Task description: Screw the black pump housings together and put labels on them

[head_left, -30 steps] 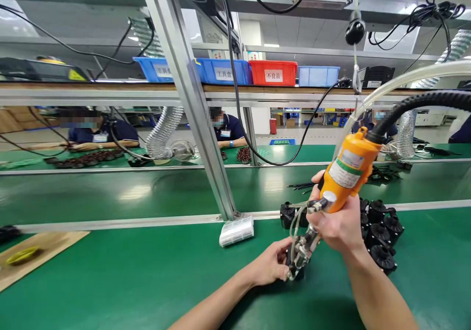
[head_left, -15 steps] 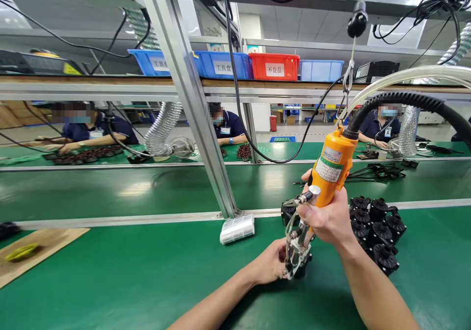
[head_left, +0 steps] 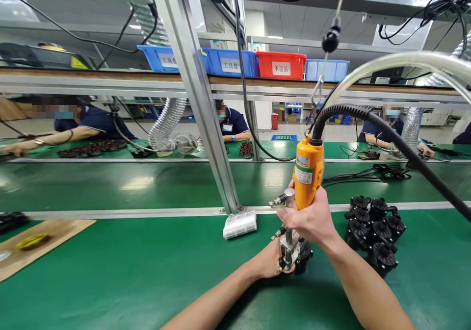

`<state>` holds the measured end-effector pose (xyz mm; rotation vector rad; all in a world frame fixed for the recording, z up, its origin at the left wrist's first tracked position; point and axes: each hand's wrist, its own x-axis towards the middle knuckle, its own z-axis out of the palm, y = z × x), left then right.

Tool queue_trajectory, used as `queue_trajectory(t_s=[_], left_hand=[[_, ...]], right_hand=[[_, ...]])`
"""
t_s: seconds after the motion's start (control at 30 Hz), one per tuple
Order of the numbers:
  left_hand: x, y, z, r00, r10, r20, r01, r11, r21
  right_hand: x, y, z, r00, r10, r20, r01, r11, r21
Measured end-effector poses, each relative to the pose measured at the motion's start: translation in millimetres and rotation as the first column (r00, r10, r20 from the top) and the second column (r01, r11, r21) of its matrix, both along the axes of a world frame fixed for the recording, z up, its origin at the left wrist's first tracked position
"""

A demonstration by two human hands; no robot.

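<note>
I've got my right hand (head_left: 312,218) wrapped around the lower body of the orange tool (head_left: 308,173), thumb across the near side, and the tool is standing nearly upright with its metal nose (head_left: 288,257) pointing down. My left hand (head_left: 270,261) is down low on the green bench (head_left: 128,281), narrow, holding the black part (head_left: 303,259) from its left side; some of those fingers are hidden behind the nose, so I can't tell how they all sit.

So the black part is right under my right hand and just right of my left, on the bench. Whether the nose touches it, I can't tell.

Handling: I judge the tool stiff and fairly heavy, though the hook and cord (head_left: 317,92) above it probably take some of that. The thick black hose (head_left: 412,156) arches off the top and likely tugs, so the smooth orange body wants a full fist, clear of the thin fittings on the nose. The black part looks hard, light enough for one hand, perhaps a touch slippery; low on its round side is the best hold, away from the nose.

Off to my right, more black parts (head_left: 382,257) stand in a cluster; a clear plastic box (head_left: 240,224) lies beyond my left hand.
</note>
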<state>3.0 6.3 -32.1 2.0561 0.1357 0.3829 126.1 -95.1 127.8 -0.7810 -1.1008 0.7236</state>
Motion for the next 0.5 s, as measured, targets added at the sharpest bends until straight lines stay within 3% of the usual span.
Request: queue_trajectory(t_s=[0.27,0.4,0.5], left_hand=[[-3,2,-3.5,1.000,-0.006,-0.028,0.004,0.997,-0.077],[-7,-4,-14.0,0.998,0.046,-0.032,-0.053,0.967,-0.248],[0,-8,-24.1,0.996,0.084,-0.019,-0.084,0.900,-0.428]], right_hand=[[-5,-5,2.6,0.998,-0.048,-0.031,0.047,0.998,-0.044],[21,-50,24.1,0.993,-0.120,0.002,0.120,0.993,0.010],[54,-95,33.7,0.930,-0.368,-0.019,0.366,0.916,0.166]])
